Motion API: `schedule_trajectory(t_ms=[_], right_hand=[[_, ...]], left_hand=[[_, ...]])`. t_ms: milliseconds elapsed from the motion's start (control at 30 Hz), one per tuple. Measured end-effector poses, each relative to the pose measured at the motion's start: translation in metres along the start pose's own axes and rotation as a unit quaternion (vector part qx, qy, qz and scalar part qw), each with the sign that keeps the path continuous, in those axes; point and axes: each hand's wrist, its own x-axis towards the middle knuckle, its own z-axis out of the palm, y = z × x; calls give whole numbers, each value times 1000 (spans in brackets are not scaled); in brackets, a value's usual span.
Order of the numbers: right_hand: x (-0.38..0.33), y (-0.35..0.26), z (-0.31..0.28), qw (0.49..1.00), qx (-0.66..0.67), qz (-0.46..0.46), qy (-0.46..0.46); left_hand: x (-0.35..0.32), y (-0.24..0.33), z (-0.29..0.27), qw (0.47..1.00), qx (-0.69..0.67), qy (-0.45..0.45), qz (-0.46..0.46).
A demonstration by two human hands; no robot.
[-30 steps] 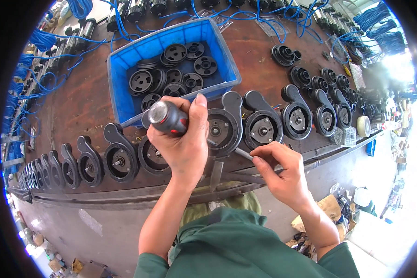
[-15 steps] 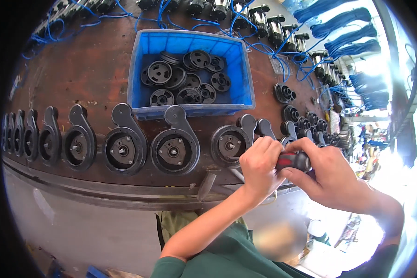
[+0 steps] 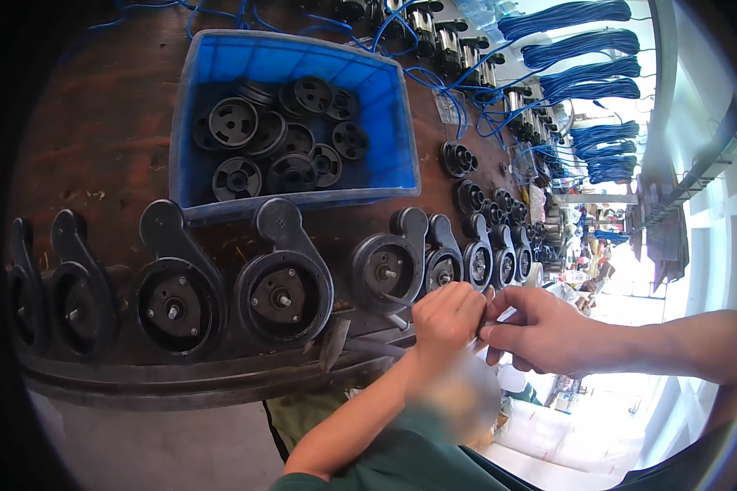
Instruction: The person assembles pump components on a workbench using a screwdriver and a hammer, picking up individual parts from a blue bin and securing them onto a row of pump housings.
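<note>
Left hand [image 3: 449, 321]: fingers clamped on thin shaft [image 3: 397, 300], angled toward nearest housing [image 3: 377, 270]. Right hand [image 3: 534, 327] against it; finger grip hidden, can't tell. Other housings [image 3: 282, 285] rowed along table [image 3: 98, 155] edge, open-faced, presumably for easy reach.

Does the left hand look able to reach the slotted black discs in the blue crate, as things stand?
Probably yes: the left hand, seemingly closed around a screwdriver shaft, would need to let go, but the blue crate is uncovered, leaving the slotted black discs free from above.
</note>
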Motion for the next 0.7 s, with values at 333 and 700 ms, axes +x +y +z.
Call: schedule_trajectory(t_ms=[333,700], right_hand=[[-5,-6,8,933,-278,-206,101],[12,13,-16,949,-217,-212,82]], left_hand=[[-3,-17,1,999,-23,-4,36],[-4,-20,16,999,5,-51,7]])
